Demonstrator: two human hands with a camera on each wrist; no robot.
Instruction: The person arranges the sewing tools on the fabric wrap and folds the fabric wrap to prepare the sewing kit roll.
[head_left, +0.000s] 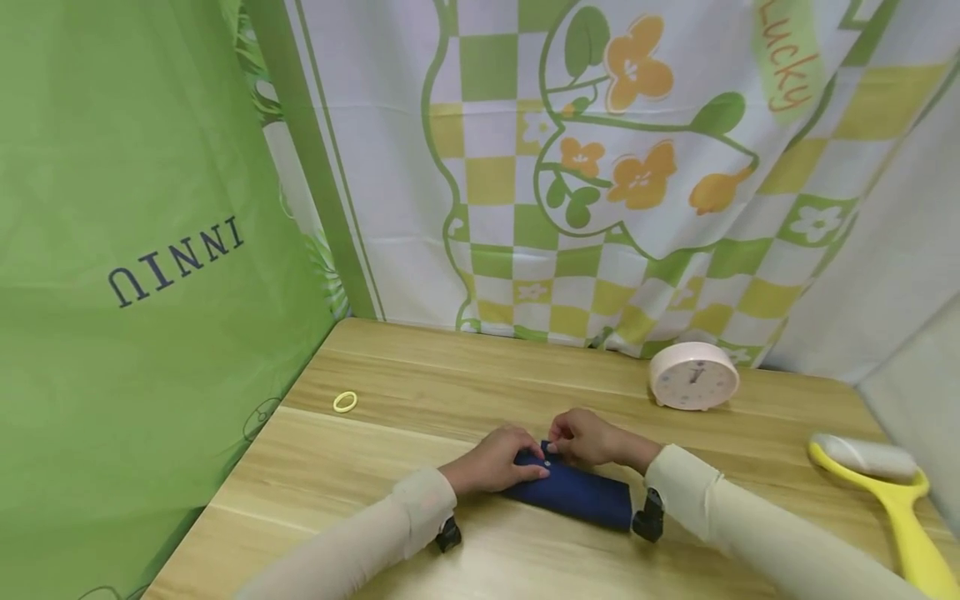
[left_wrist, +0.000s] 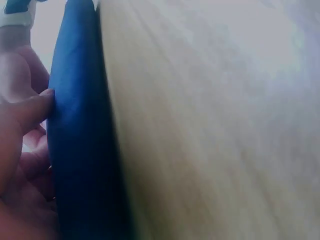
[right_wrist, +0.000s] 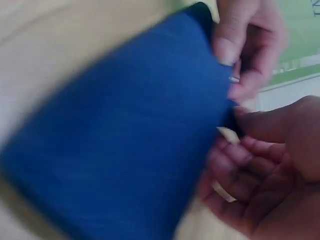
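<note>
A dark blue flat pouch with a small round snap lies on the wooden table, slanting down to the right. My left hand grips its left end, thumb on top and fingers along the far edge. At that far edge, my right hand pinches a short blue tab between thumb and fingers. The right wrist view shows the two hands side by side at one edge of the pouch. In the left wrist view the left thumb presses against the blue side.
A yellow ring lies at the table's left. Behind the right hand stands a pale pink clock. A lint roller with a yellow handle is at the right edge. Green and patterned cloths hang along the table's left and back sides.
</note>
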